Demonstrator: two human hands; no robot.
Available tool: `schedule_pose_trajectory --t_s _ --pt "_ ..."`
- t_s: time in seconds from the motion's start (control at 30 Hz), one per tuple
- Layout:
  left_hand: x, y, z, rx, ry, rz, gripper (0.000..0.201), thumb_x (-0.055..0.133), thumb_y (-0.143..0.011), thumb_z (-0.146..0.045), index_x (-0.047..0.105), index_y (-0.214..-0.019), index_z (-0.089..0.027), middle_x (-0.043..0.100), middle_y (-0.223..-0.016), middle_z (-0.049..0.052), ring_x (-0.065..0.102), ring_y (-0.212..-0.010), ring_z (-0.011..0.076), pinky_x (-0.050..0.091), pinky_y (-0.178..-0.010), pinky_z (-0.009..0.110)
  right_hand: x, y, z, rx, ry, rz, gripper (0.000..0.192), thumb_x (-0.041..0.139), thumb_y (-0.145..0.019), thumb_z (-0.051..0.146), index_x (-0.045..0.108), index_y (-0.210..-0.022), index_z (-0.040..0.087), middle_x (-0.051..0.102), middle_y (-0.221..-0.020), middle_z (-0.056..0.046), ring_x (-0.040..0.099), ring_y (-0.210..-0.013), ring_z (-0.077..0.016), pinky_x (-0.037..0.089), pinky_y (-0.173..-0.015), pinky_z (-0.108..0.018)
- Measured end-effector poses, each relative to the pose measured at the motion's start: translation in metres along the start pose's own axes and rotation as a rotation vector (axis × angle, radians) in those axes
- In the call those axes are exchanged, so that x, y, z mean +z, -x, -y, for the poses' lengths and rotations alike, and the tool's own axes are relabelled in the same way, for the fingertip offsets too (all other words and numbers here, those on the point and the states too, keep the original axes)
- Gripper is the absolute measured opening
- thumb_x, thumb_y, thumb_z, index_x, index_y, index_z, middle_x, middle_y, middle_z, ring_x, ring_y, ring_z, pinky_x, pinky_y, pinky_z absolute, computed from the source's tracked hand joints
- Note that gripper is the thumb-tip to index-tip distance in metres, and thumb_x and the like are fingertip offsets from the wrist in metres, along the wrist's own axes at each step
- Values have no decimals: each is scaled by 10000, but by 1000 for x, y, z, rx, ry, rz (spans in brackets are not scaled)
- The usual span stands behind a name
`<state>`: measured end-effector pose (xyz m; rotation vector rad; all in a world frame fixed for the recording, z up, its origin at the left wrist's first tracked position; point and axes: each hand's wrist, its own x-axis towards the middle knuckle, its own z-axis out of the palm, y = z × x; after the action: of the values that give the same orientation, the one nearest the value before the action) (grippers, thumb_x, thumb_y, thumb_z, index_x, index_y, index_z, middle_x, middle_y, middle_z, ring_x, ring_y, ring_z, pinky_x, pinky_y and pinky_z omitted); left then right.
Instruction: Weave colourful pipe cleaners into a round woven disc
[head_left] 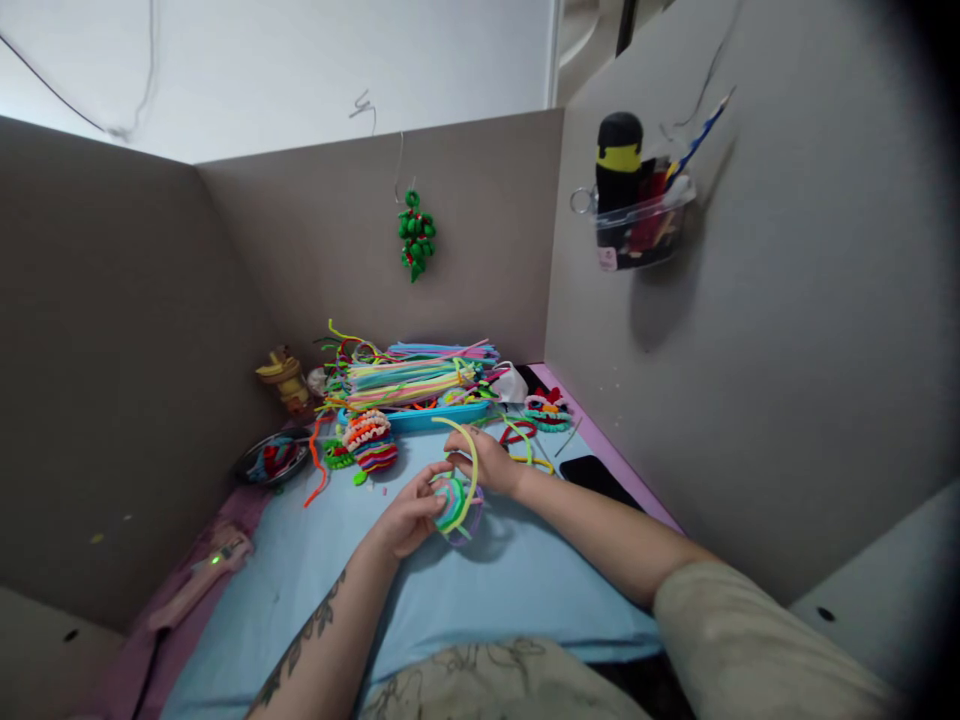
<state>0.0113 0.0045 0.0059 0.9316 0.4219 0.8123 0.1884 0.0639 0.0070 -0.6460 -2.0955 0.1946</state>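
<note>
My left hand (pixel 414 512) grips a round pastel piece made of coiled pipe cleaners (pixel 452 503), with green, pink and blue rings and a purple strand at its lower edge. A yellow pipe cleaner (pixel 472 455) arches up from that piece. My right hand (pixel 480 462) is closed at the far side of the piece, close to the left fingertips. Its fingers are bent around part of the work, but the yellow strand and the hand itself hide exactly what they pinch. Both hands are above the light blue cloth (pixel 315 570).
Bundled pipe cleaners (pixel 412 380) fill a blue tray (pixel 442 415) at the back. Around it lie a striped pipe-cleaner figure (pixel 371 440), a dark bowl (pixel 274 457) and a black phone (pixel 600 482). A pink glue gun (pixel 202 575) lies at left. Grey partitions (pixel 450 290) enclose the table.
</note>
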Motion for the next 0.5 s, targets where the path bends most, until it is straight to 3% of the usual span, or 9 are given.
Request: schedule_pose_trajectory --t_s 0.1,0.2,0.27,0.4,0.5 --pt "-3 -1 1 21 7 -30 466 622 -702 -107 469 -1137 -177 641 -977 89 637 -900 244 475 -762 323 2 2 -1 118 -8 -47 36 532 -782 186 551 -813 187 544 -736 -13 513 -715 -146 420 -679 -275" --pt "-6 -2 0 38 13 -96 444 616 -711 -115 467 -1123 -189 649 -918 68 637 -897 239 487 -714 303 3 2 -2 241 -27 -176 212 549 -767 198 524 -977 183 546 -729 1 511 -652 -133 422 -628 -260" --pt "-6 -2 0 25 4 -116 432 621 -708 -117 472 -1106 -193 648 -928 69 636 -898 240 490 -696 300 3 2 0 214 -40 -192 294 557 -766 201 510 -1056 182 557 -776 -14 519 -676 -137 432 -645 -267" --pt "-3 -1 0 -7 -11 -106 415 637 -700 -131 491 -1085 -185 639 -965 86 631 -909 252 484 -737 335 2 0 5 74 -52 -104 113 530 -800 191 603 -886 197 572 -818 -43 532 -787 -159 436 -733 -297" --pt "-2 0 -2 0 -7 -129 421 650 -694 -148 499 -1084 -194 640 -959 86 630 -907 251 481 -737 338 2 -1 3 120 -66 -161 150 511 -798 148 621 -889 193 570 -846 -54 534 -829 -169 442 -757 -315"
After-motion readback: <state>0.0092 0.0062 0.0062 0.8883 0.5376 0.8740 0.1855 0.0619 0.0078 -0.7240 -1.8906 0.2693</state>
